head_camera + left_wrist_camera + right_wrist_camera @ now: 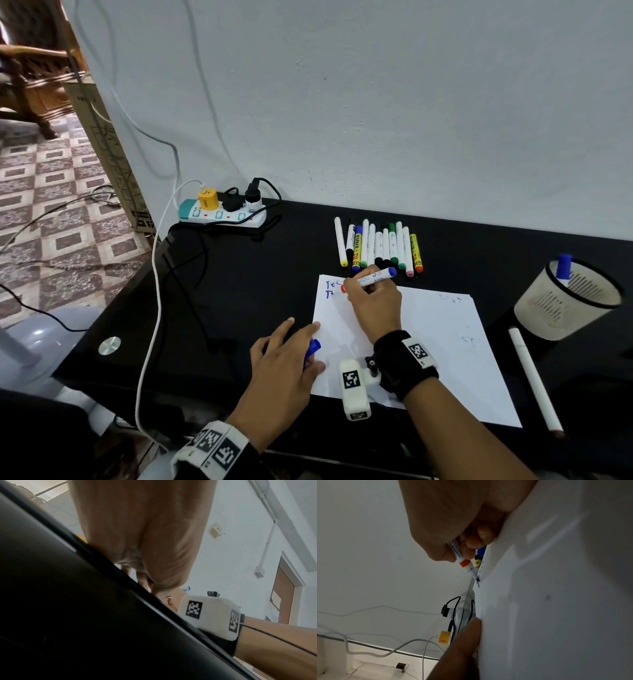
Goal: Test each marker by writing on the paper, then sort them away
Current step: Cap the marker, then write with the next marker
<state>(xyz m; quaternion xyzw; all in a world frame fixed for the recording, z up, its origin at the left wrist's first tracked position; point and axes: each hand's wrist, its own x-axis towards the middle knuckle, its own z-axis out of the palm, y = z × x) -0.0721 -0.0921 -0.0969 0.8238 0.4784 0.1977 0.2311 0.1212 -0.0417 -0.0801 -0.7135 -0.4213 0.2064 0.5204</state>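
Black glossy worktop (239, 274), white paper (445, 342) lying flat near its front edge. Right hand (375, 301) pinches a white marker (371, 277) with a blue end and orange collar; the tip touches the paper's far-left corner, beside two short lines of blue writing (331, 288). The right wrist view confirms the nib is on the sheet, with dark blue ink under it.

Left hand (286, 359) rests at the paper's left edge, fingers curled round a blue cap (312, 348), index finger lying straight along the sheet's border.

Row of markers (380, 246) lies side by side just beyond the paper's far edge, caps toward the person; these look untested. Mesh cup (568, 301) stands to the right, holding one blue-capped marker (563, 266). A white stick-like pen (534, 377) lies alone on the worktop right of the paper; kind unclear.

Step in hand, as I read it: the writing test of the second marker, mid-word. Task looks early, most of the row untouched.

Next move likely calls for lifting the nib, bringing the cap across from the left hand, pressing it on straight, then carrying the marker over to the cup without smearing fresh ink.
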